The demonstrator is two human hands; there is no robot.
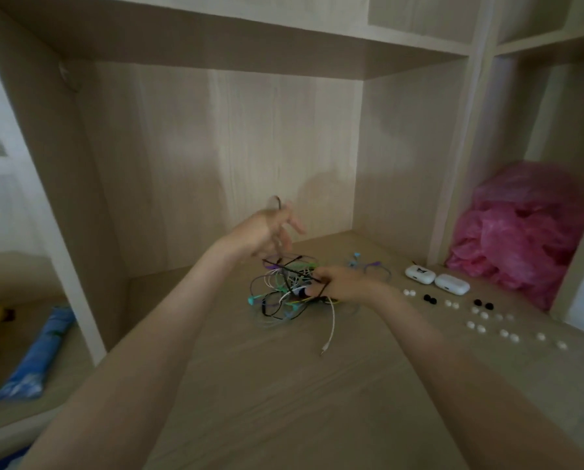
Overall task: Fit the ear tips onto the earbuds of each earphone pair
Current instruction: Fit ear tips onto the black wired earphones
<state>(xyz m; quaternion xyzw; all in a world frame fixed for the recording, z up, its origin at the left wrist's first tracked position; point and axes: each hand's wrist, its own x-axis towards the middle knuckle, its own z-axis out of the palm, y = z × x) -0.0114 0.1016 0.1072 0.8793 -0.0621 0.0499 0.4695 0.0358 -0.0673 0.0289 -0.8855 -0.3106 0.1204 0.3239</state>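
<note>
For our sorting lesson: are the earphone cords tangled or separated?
Tangled: the cords lie looped together in one heap, the right hand gripping it.

Wooden shelf (pixel 284 401), tangled earphones (pixel 277 296), ear tips (pixel 480 329), cases (pixel 451 284)

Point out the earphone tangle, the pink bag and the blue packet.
Earphone tangle (pixel 277 290): head view, middle of the knotted cables.
Pink bag (pixel 521 232): head view, its crumpled front.
Blue packet (pixel 41 354): head view, halfway along its length.
</note>
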